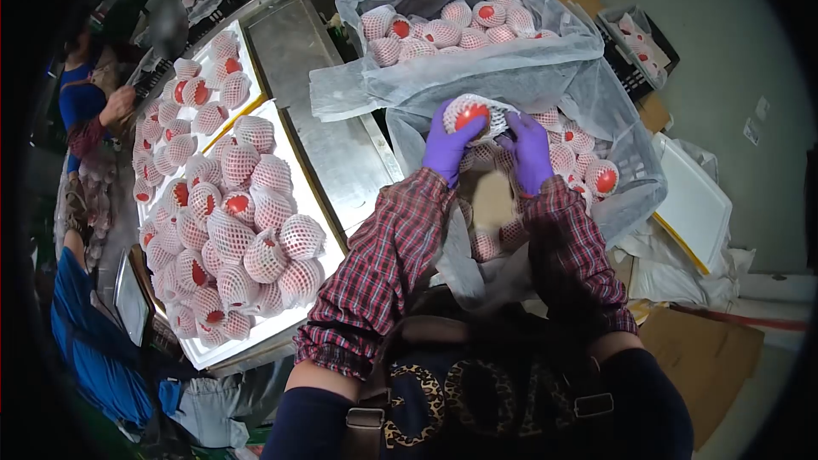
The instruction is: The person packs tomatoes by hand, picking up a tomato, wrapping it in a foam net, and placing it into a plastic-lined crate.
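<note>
On the left, a steel surface (341, 145) carries a white tray (298, 179) heaped with red fruits in white foam net sleeves (247, 238); another person's sleeve shows at the far left edge.

The left hand (450, 143) in a purple glove cups 1 netted fruit (470, 117) from its left side, fingers curled around it, and the right hand (528, 152) grips it from the right, fingers closed on the net's edge. The fruit is held in the air just above a plastic-lined crate (630, 187) of more netted fruit.

Judged from this, the net could slip or tear if the 2 hands pull unevenly, and the round fruit could squeeze out and drop onto those below, bruising them.

The fruit is nearly round, so no long axis can be told; its bare red patch faces up toward the camera, the net opening with it.
</note>
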`<state>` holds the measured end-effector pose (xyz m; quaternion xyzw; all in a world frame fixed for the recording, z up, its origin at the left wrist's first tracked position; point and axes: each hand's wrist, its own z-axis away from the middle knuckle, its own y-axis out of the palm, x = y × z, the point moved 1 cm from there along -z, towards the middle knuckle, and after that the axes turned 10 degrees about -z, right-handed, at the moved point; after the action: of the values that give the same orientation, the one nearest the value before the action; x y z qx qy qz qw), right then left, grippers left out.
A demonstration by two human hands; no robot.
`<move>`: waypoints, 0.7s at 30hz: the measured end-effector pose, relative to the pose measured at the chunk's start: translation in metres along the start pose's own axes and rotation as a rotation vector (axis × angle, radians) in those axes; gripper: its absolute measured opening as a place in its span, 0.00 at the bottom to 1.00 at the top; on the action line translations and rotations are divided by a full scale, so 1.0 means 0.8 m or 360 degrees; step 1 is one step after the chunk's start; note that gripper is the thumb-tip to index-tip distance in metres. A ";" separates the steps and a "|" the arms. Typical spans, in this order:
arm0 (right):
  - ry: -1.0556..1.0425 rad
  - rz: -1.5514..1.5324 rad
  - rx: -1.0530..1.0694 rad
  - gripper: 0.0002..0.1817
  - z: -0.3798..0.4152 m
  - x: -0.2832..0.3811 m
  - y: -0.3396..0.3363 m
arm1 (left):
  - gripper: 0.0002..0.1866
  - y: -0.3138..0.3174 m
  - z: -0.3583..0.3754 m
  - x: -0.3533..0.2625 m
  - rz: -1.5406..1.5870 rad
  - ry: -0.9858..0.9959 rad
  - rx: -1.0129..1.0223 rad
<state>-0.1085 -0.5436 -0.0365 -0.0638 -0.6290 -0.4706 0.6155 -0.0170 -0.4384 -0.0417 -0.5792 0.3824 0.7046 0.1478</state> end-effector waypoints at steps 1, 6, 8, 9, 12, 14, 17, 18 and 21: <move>0.0084 -0.0338 0.0129 0.16 -0.004 0.004 -0.001 | 0.25 -0.002 0.002 -0.007 0.0143 -0.0135 0.0103; -0.0064 -0.0157 0.0251 0.19 -0.031 -0.021 -0.038 | 0.30 0.006 0.021 -0.040 0.0788 -0.0759 0.0418; -0.0187 0.0229 0.0235 0.21 -0.031 -0.024 -0.042 | 0.31 0.006 0.023 -0.041 0.0940 -0.0745 0.0510; -0.0329 0.0663 0.0236 0.20 -0.028 -0.024 -0.034 | 0.31 0.004 0.021 -0.040 0.0902 -0.0760 0.0460; -0.0618 0.1226 0.0048 0.21 -0.003 0.016 -0.008 | 0.30 0.001 0.016 -0.032 0.0788 -0.0718 0.0260; -0.0728 0.0701 0.0122 0.24 0.016 0.046 0.021 | 0.29 -0.004 0.011 -0.019 0.0598 -0.0742 0.0048; -0.0890 0.1081 0.0515 0.30 0.030 0.034 0.034 | 0.27 -0.017 -0.005 0.015 0.0466 -0.0699 -0.0057; -0.0909 0.1114 0.0571 0.31 0.032 0.030 0.035 | 0.26 -0.019 -0.008 0.021 0.0434 -0.0678 -0.0044; -0.0511 0.0685 0.0387 0.30 0.027 0.037 0.030 | 0.25 -0.025 -0.012 0.030 0.0036 -0.0290 -0.0031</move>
<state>-0.1152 -0.5306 0.0050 -0.1952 -0.7420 -0.2343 0.5970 -0.0044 -0.4374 -0.0718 -0.5099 0.3670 0.7596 0.1684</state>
